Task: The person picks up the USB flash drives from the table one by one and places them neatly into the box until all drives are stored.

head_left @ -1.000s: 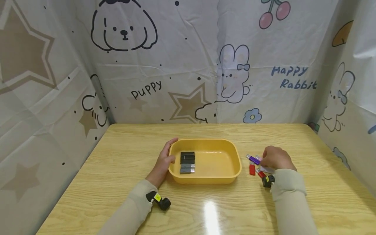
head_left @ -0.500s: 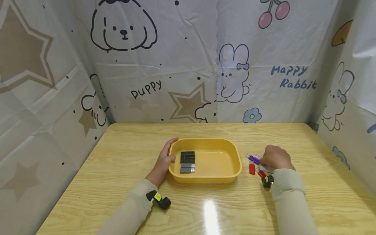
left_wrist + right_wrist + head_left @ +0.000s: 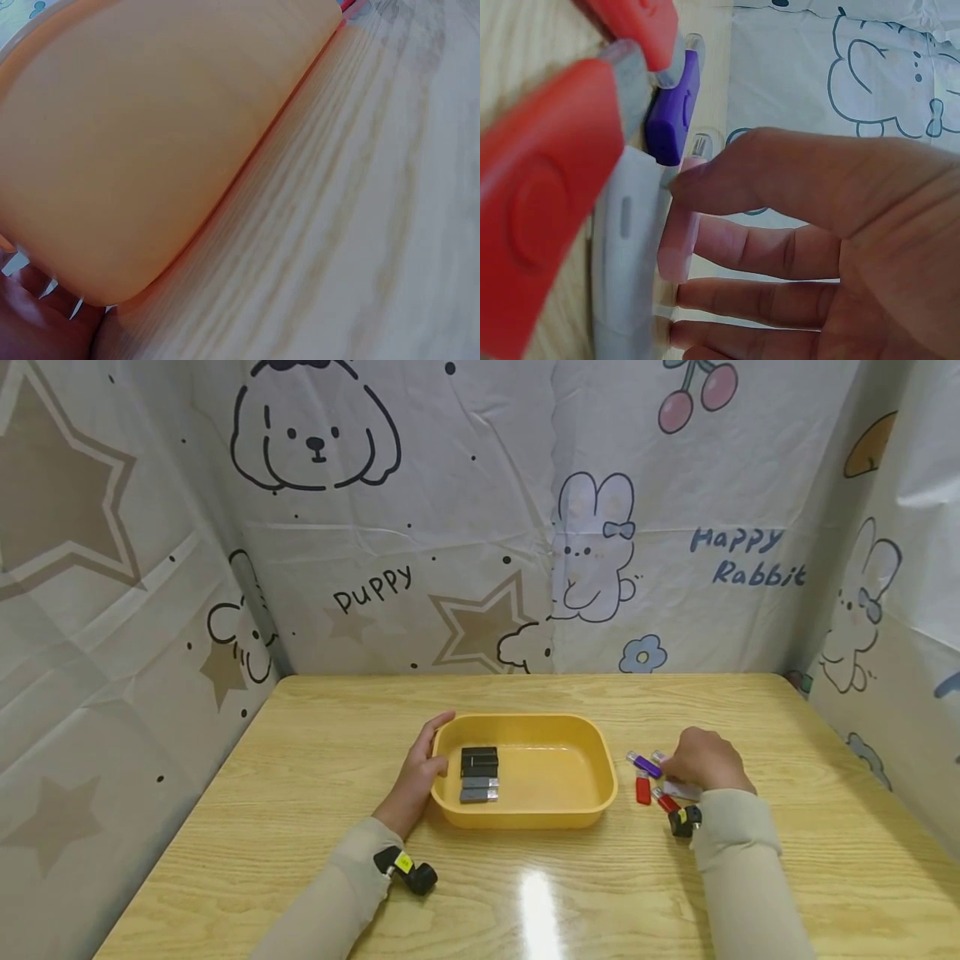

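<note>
My left hand (image 3: 408,781) grips the left end of a yellow plastic bin (image 3: 525,820), thumb over the rim and fingers along the outside. Inside the bin, at its left, lie black USB sticks (image 3: 478,762) and two grey USB sticks (image 3: 478,789) in a column. Right of the bin, my right hand (image 3: 707,762) pinches a pink USB stick (image 3: 678,251) between thumb and index finger, low at the table. Close around it lie a purple USB stick (image 3: 646,766), a white USB stick (image 3: 626,240) and two red ones, the nearer red USB stick (image 3: 532,202) large in the right wrist view.
The wooden table (image 3: 337,718) ends at a printed cloth backdrop (image 3: 450,552), with cloth at both sides too. Each sleeve carries a small black camera, such as the left wrist camera (image 3: 407,870). A light reflection shows on the table in front of the bin.
My right hand stays over the loose USB sticks and has shifted only very slightly. The left hand, the bin and the sticks inside it look unmoved.
</note>
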A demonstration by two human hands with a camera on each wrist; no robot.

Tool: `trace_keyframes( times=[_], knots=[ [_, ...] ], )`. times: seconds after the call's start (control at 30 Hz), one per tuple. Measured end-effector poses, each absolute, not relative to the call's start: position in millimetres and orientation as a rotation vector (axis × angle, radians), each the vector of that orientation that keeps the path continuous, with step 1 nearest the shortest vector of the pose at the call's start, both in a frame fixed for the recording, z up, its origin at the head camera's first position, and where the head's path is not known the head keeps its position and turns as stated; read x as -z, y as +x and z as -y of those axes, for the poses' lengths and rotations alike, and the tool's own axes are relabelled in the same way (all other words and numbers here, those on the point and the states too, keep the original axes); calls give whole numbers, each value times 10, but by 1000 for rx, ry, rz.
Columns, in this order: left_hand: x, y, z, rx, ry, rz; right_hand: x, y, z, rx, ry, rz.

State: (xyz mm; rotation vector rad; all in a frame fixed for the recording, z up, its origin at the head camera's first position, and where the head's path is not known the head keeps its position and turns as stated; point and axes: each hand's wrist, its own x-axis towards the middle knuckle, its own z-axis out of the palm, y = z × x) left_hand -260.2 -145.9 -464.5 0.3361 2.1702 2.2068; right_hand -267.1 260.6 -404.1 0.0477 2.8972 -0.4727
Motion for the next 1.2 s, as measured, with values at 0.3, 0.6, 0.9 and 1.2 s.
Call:
trace_keyframes(
  times=[0.3, 0.6, 0.9, 1.2],
  knots=[
    [4448, -2503, 1451, -2161, 331, -2139, 4020, -2658, -2639, 617, 79, -2825],
    [4507, -2524, 1460, -2193, 318, -2108, 4016, -2667, -2662, 681, 78, -2836],
    [4650, -2584, 1461, -2228, 344, -2153, 4008, -2705, -2619, 758, 106, -2844],
    [4648, -2572, 1456, -2223, 353, -2165, 3875, -2726, -2379, 789, -64, -3036]
  ],
)
